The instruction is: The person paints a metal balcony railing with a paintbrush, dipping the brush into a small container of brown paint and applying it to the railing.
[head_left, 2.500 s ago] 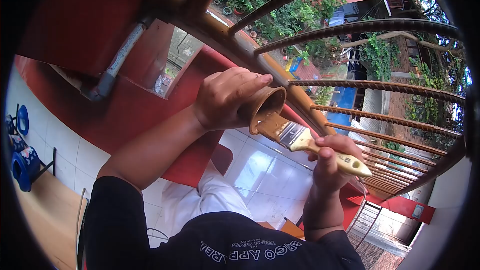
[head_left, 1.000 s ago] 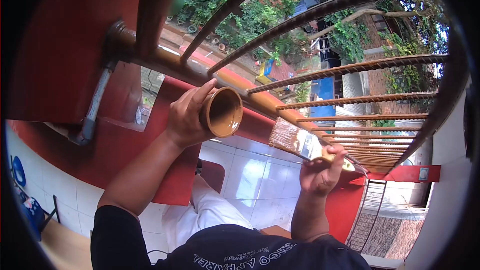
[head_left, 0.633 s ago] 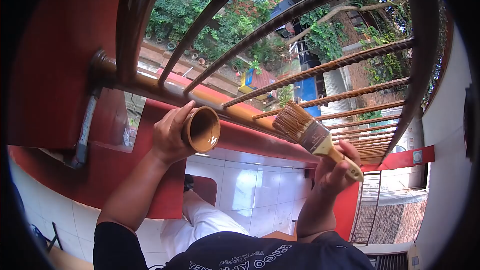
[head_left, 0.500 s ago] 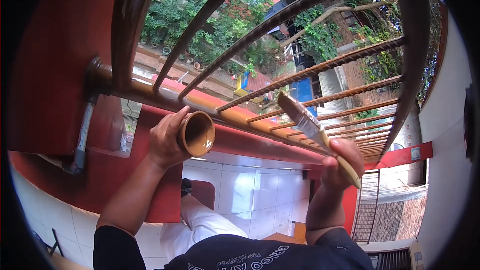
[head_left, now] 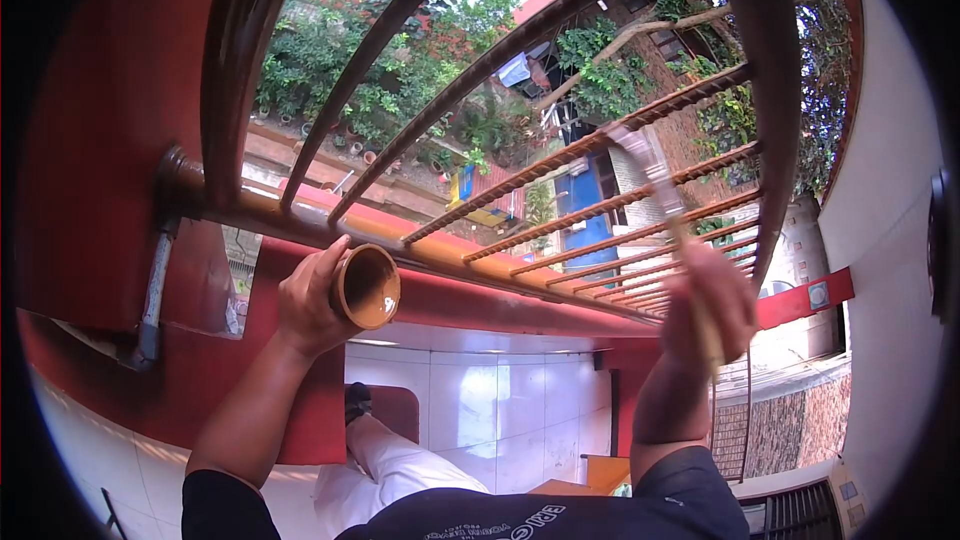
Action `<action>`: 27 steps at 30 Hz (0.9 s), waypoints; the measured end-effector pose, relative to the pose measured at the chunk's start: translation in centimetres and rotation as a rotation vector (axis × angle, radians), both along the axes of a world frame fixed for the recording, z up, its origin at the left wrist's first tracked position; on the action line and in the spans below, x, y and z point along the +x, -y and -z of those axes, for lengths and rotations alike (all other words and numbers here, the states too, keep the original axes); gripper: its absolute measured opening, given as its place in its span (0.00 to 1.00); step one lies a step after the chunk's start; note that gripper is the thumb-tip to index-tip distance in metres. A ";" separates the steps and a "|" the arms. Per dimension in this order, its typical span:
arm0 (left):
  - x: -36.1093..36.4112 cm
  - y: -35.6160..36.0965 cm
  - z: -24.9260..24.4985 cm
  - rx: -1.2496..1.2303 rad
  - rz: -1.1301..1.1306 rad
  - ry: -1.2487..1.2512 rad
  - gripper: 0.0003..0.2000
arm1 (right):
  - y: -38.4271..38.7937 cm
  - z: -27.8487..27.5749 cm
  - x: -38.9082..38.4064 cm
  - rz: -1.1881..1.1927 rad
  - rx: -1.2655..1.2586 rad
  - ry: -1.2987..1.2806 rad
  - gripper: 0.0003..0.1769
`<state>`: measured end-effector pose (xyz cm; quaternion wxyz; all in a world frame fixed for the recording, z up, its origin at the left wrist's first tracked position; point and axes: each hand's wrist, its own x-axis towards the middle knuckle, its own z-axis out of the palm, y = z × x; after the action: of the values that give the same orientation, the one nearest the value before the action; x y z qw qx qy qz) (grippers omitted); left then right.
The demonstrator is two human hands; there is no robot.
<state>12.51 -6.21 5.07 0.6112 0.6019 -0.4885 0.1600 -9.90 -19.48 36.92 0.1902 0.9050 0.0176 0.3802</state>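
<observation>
My left hand (head_left: 308, 302) is wrapped round a small brown cup (head_left: 366, 285), tilted with its mouth towards me and a wet, shiny patch inside. In my right hand (head_left: 715, 302) is a paintbrush (head_left: 658, 178), held by its pale handle and blurred by motion. Its bristles are up against a ribbed bar (head_left: 540, 166) of the metal grille, though actual contact is hard to make out. The nearer bars (head_left: 375, 45) look dark and glossy, while those farther right (head_left: 640, 250) are rusty orange-brown.
A thick brown bottom rail (head_left: 300, 223) runs above a red ledge (head_left: 480, 292). To the left stands a red wall (head_left: 110, 160) with a grey pipe (head_left: 155, 285). Below lies a white tiled floor (head_left: 500, 400). Plants (head_left: 340, 60) and a yard show beyond the grille.
My right hand has swung the paintbrush up and right, from between the bars to a ribbed bar higher up. The view has shifted slightly; my left hand still holds the cup.
</observation>
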 end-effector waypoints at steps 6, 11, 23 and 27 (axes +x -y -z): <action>-0.2 0.0 -0.1 0.002 0.010 -0.008 0.48 | -2.9 -0.5 2.0 0.073 -0.171 -0.357 0.14; -0.2 -0.1 -0.3 0.009 -0.010 0.015 0.48 | -2.9 -2.5 1.5 0.084 -0.264 -0.011 0.17; -0.5 -0.1 0.8 0.045 0.008 -0.006 0.48 | -4.0 -2.9 5.1 0.060 -0.044 0.073 0.08; -0.4 -0.2 0.3 0.011 0.005 -0.010 0.47 | -5.1 -5.3 5.7 0.085 0.169 0.386 0.07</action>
<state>12.10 -5.99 4.79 0.6105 0.6048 -0.4880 0.1528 -4.23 -14.34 42.27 0.1295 0.8281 -0.0892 0.5381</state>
